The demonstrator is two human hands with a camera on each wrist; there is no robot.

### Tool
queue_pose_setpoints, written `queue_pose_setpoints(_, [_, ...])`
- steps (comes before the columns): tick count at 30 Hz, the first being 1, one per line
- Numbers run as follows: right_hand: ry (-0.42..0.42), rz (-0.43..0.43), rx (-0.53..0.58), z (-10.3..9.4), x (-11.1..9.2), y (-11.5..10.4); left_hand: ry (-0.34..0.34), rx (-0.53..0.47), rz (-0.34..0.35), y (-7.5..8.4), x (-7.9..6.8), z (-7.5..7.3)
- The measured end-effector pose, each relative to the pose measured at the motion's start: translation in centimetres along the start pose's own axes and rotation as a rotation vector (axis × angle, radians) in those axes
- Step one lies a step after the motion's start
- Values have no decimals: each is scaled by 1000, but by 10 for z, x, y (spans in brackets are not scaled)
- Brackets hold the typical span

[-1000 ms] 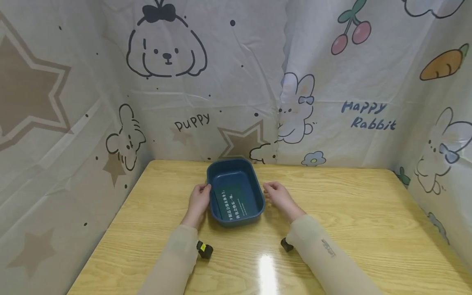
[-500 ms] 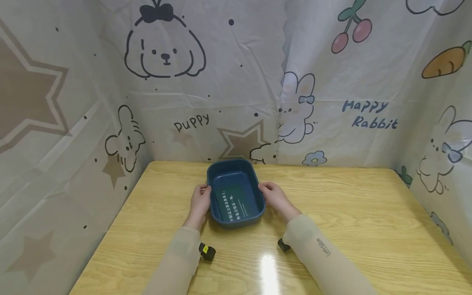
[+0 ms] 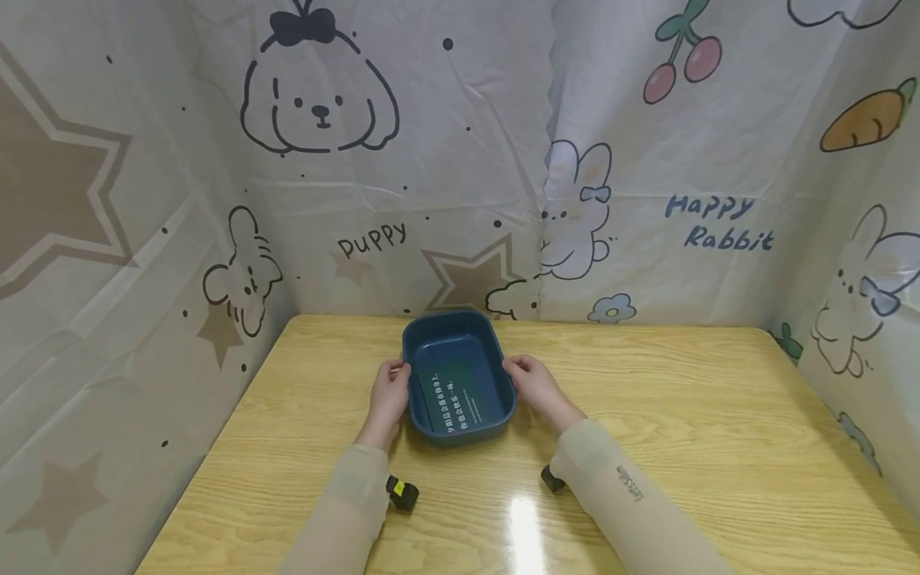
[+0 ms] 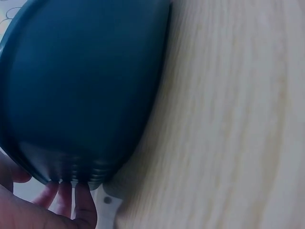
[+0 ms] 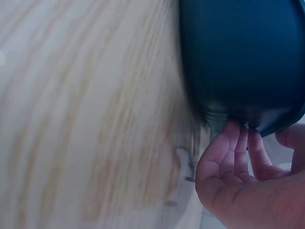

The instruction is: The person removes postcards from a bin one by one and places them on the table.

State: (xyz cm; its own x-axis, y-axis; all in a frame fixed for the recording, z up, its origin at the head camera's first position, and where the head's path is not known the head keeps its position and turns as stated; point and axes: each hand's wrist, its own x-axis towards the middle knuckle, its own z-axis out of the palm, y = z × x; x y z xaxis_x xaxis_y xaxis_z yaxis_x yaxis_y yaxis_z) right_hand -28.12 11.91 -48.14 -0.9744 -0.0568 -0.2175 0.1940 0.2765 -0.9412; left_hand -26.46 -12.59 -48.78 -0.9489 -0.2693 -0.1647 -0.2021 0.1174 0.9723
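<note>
A dark blue rectangular plastic storage bin with rounded corners sits on the wooden table, near its back edge. Inside, on the left of its floor, lies a dark green card-like panel with white characters. My left hand grips the bin's left side, thumb at the rim and fingers against the outer wall. On the opposite side my right hand pinches the right wall the same way. Both wrist views show the bin's outer wall close up, with curled fingertips pressing on ridges near the rim.
A light wood table spreads out around the bin. Behind it and at both sides hang pale curtains printed with cartoon animals and stars. Small black wrist cameras stick out from both sleeves.
My right hand, just off the bin's right side a second ago, has moved left and taken hold of its wall. The left hand keeps its grip; the bin stays in nearly the same place.
</note>
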Motion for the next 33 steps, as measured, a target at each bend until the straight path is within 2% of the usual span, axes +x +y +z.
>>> queue_pose_setpoints(6, [2, -6, -7, 0, -3, 1, 3, 19, 7, -1, -3, 1])
queue_pose_setpoints(12, [23, -15, -61, -3, -10, 4, -8, 48, 12, -3, -9, 2])
queue_pose_setpoints(18, [23, -30, -51, -4, -18, 5, -11, 38, 28, -5, -15, 4])
queue_pose_setpoints(26, [37, -25, -127, -6, -28, 3, -21, 28, 29, -6, -23, 6])
queue_pose_setpoints(33, [51, -24, -131, -8, -37, 6, -26, 40, 41, -6, -30, 8])
